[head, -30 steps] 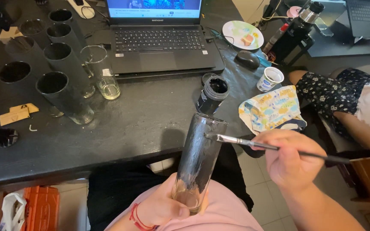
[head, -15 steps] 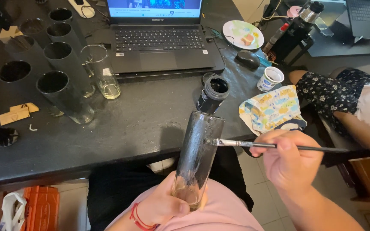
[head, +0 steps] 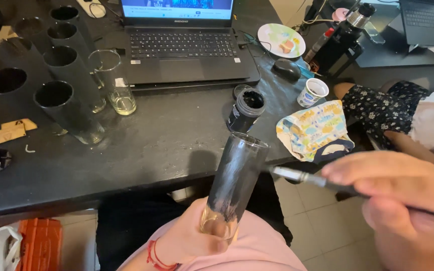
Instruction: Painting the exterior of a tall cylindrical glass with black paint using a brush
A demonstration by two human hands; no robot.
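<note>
1. Our left hand (head: 192,241) grips the base of a tall glass (head: 234,185), tilted over our lap, near the black table (head: 141,155) edge.
2. Our right hand (head: 403,206) is closed on a paintbrush (head: 307,178); its tip meets the glass side.
3. We see a patterned cloth (head: 315,129) at the table corner.
4. An open black paint jar (head: 246,109) with a dark label stands just behind the glass.
5. A small white cup (head: 312,92) with blue print stands near the cloth.

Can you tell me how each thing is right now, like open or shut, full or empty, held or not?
Glass tube: tilted, partly coated black, held at its base by the left hand.
Paintbrush: held in the right hand, ferrule at the tube's side.
Paint jar: open, lid off.
Laptop: open, screen lit.
Clear glass: upright, a little liquid at the bottom.
White cup: upright, open.
</note>
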